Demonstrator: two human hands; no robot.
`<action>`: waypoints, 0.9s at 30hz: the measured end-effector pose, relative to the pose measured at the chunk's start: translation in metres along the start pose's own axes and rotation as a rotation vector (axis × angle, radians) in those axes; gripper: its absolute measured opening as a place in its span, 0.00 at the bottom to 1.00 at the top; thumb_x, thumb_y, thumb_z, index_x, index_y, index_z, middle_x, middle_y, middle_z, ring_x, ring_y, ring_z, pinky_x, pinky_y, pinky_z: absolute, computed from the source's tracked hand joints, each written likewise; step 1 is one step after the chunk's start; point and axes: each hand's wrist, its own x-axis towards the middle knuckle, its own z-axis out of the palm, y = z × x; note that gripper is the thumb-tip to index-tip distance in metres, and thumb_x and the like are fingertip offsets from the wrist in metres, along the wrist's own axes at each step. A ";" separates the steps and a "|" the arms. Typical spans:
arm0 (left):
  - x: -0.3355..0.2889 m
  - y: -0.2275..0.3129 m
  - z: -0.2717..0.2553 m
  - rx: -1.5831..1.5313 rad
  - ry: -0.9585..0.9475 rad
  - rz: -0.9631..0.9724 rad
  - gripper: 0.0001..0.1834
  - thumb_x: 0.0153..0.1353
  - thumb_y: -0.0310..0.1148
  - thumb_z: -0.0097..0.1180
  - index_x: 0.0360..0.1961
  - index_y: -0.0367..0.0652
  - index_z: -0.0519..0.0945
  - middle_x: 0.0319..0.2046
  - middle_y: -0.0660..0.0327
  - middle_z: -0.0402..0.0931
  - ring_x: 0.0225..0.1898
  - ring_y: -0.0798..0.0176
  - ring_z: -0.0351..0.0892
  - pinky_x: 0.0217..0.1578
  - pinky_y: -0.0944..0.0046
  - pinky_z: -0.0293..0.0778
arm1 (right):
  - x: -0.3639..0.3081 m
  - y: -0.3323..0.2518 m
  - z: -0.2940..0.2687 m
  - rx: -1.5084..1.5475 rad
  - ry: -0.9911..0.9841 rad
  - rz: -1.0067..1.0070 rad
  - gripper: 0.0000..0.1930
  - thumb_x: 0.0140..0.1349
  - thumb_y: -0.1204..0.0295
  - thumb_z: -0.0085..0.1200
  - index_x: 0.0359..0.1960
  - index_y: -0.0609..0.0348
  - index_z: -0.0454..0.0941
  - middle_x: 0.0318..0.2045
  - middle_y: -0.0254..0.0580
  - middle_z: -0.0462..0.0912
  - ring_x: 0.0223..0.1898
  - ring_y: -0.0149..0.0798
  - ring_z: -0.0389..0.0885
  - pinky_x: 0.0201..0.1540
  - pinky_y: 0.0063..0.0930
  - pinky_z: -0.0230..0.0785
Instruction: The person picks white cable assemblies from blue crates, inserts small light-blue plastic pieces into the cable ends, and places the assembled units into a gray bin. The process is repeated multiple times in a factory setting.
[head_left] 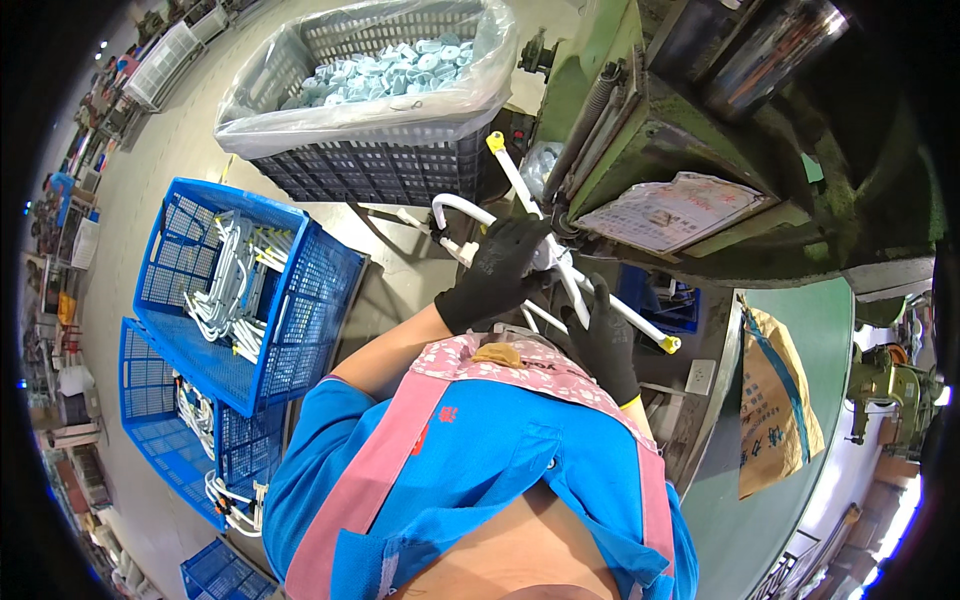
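Both my hands wear black gloves and are at a white tubular frame (516, 178) with yellow end caps, just in front of a green machine. Its straight tubes cross near the middle. My left hand (503, 265) lies over the crossing with fingers bent round it, close to a curved white tube (460, 203) on the left. Lower and to the right, my right hand (606, 345) has its fingers around a tube of the same frame. The gloves hide much of the frame's centre.
The green machine (690, 150) overhangs at the right, with a printed sheet (670, 212) on it. A lined black crate (370, 172) holds pale-blue parts. Blue crates (315, 290) with white bent tubes stand left. A brown sack (775, 400) lies on a green surface (720, 440).
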 end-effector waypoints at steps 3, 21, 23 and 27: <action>0.013 -0.002 0.010 0.061 0.027 0.122 0.31 0.49 0.41 0.64 0.52 0.39 0.70 0.49 0.43 0.70 0.54 0.37 0.66 0.54 0.44 0.61 | 0.000 0.001 0.000 -0.001 0.034 -0.016 0.39 0.51 0.70 0.59 0.65 0.58 0.54 0.28 0.53 0.79 0.27 0.53 0.79 0.29 0.43 0.70; 0.023 -0.019 0.017 0.186 -0.151 0.185 0.33 0.49 0.49 0.64 0.50 0.36 0.73 0.52 0.43 0.71 0.57 0.43 0.68 0.60 0.34 0.56 | 0.001 0.011 0.011 -0.078 0.097 -0.102 0.40 0.55 0.62 0.58 0.66 0.60 0.50 0.26 0.48 0.82 0.21 0.50 0.80 0.22 0.39 0.70; 0.024 -0.018 0.018 0.201 -0.125 0.193 0.34 0.49 0.50 0.64 0.51 0.36 0.73 0.54 0.44 0.70 0.58 0.43 0.67 0.61 0.34 0.54 | 0.002 0.013 0.012 -0.068 0.113 -0.133 0.41 0.55 0.63 0.58 0.67 0.60 0.49 0.26 0.48 0.81 0.21 0.50 0.79 0.22 0.39 0.70; 0.024 -0.016 0.020 0.227 -0.075 0.221 0.36 0.49 0.52 0.63 0.54 0.39 0.72 0.55 0.46 0.69 0.58 0.44 0.68 0.62 0.32 0.49 | 0.000 0.017 0.012 -0.102 0.058 -0.111 0.43 0.54 0.63 0.58 0.68 0.60 0.46 0.25 0.48 0.81 0.20 0.51 0.79 0.21 0.40 0.68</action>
